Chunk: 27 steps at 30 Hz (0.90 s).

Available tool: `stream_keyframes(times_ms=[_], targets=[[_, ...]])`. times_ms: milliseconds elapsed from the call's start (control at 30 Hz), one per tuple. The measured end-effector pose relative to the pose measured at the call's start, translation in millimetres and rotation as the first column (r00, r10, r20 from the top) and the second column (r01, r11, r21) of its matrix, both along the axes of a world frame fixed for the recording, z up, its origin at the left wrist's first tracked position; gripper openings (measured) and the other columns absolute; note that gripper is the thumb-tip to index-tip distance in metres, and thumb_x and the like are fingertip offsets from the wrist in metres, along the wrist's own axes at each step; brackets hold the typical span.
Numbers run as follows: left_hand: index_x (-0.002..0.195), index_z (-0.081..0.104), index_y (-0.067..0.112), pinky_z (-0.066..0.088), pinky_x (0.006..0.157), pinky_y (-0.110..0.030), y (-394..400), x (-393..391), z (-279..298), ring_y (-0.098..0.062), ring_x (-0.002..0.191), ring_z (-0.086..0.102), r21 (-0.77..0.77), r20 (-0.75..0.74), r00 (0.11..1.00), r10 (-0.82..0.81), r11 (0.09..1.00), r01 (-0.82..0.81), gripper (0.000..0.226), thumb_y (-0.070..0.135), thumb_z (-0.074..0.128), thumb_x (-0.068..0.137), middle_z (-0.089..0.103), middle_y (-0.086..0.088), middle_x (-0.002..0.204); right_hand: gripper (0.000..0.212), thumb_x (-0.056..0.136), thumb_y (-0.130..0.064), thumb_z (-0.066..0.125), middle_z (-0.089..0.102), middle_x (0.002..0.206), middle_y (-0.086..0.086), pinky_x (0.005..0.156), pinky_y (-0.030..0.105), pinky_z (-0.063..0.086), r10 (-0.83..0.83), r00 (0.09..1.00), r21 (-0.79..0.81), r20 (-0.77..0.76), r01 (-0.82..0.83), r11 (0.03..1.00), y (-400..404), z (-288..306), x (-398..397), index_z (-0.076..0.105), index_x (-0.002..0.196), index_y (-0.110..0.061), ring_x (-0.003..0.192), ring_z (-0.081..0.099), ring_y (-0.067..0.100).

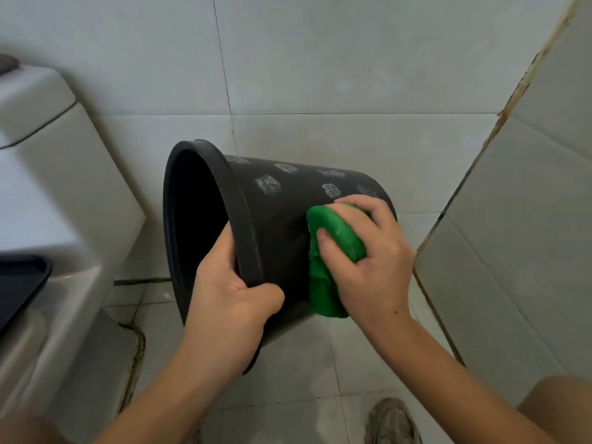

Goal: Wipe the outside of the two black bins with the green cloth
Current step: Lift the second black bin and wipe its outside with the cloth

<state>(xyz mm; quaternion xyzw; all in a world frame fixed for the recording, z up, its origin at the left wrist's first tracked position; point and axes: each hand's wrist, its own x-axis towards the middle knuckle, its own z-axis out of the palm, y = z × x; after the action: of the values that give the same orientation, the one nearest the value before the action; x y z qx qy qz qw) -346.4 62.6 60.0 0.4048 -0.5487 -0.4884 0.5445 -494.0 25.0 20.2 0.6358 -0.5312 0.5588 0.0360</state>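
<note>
- Nearest the camera we note a grey shoe (393, 423) on the pale floor tiles (307, 373), with a bare knee at the lower right edge.
- We find the left hand (235, 294) clamped on the rim of the black bin (272, 232): the thumb lies curled over the outside wall, and the fingers go inside the mouth, out of sight.
- The bin is held off the floor, tipped on its side, its open mouth facing left and its base pointing right and away.
- We find the right hand (368, 251) curled round the bunched green cloth (333, 251), pressing it flat against the bin's outer wall, to the right of the gripped rim; a fold of cloth hangs below the palm.
- Pale, dusty patches show on the bin's upper side, beyond the cloth.
- To the left stands a white toilet cistern (38, 100), with a dark tray-like edge (22, 283) below it; we cannot identify it further.
- Farthest off we record the grey tiled wall (320, 52).
</note>
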Motion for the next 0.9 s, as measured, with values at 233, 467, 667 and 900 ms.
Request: stream_keyframes(times_ms=[233,467,667,900], targets=[[0.082,0.067,0.036,0.039,0.042,-0.018,-1.0,-3.5,-5.1,-0.006,0.049,0.049,0.006,-0.008,1.0,0.004,1.0,-0.004,0.06,-0.011,0.046,0.05,0.053,0.01,0.053,0.022,0.082,-0.022,0.067,0.068,0.106,0.007,0.08,0.035,0.053,0.197,0.957,-0.115,-0.212,-0.224,0.968,10.7,6.4,16.6,0.076,0.098,-0.011,0.097,0.065,0.021],[0.083,0.07,0.037,0.042,0.047,-0.025,-0.2,3.1,-5.4,-0.02,0.055,0.05,0.031,-0.016,1.0,0.026,0.999,-0.025,0.063,-0.01,0.047,0.047,0.054,-0.007,0.059,0.024,0.083,-0.023,0.066,0.067,0.107,0.009,0.083,0.031,0.052,0.144,0.969,-0.139,-0.199,-0.173,0.975,11.9,-1.1,13.6,0.076,0.101,-0.01,0.099,0.064,0.021],[0.078,0.073,0.034,0.048,0.045,-0.021,3.5,19.0,-1.1,-0.014,0.056,0.061,0.1,-0.05,0.995,0.091,0.991,-0.086,0.062,-0.01,0.046,0.043,0.065,-0.001,0.062,0.028,0.083,-0.029,0.063,0.065,0.11,0.002,0.087,0.02,0.046,-0.003,0.995,-0.049,-0.098,-0.001,0.999,-4.0,-15.5,-26.6,0.075,0.103,-0.013,0.098,0.063,0.02],[0.075,0.072,0.032,0.04,0.056,-0.033,9.9,27.3,5.8,-0.025,0.059,0.052,0.114,-0.013,0.992,0.122,0.986,-0.12,0.056,-0.007,0.047,0.043,0.056,-0.007,0.061,0.033,0.081,-0.037,0.057,0.056,0.103,-0.016,0.076,0.013,0.039,-0.238,0.959,0.215,0.151,0.203,0.955,-21.3,-19.6,-62.5,0.073,0.106,-0.023,0.094,0.058,0.011]])
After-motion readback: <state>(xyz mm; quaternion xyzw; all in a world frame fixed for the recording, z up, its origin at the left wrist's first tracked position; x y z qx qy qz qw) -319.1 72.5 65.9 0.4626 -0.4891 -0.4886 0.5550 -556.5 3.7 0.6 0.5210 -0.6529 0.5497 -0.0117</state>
